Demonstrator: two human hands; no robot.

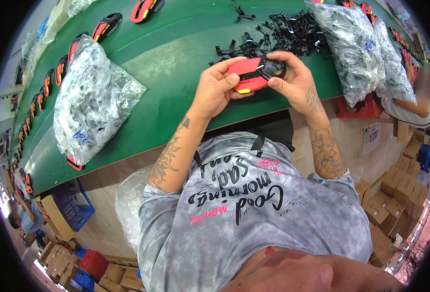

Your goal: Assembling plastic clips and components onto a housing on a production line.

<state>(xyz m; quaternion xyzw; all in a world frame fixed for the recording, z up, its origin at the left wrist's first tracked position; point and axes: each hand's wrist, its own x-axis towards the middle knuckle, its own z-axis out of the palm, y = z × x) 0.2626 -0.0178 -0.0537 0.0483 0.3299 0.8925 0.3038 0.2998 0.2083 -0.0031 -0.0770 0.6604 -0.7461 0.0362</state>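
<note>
Over the near edge of the green table, my left hand [213, 91] grips one end of a red-and-black plastic shell [255, 82] with a small yellow patch. My right hand [296, 86] closes around the black end of the same shell, thumb and fingers at its rim. What lies under the shell is hidden by it and by my fingers. Just beyond my hands, several loose black plastic brackets [246, 45] lie scattered beside a denser heap of black parts [297, 34].
A clear bag of parts [96, 102] lies at the left; more stuffed bags [349, 48] stand at the right. Similar red-and-black shells [107, 27] line the far and left table [176, 58] edge. Cardboard boxes [395, 194] fill the lower right. Other people sit at both sides.
</note>
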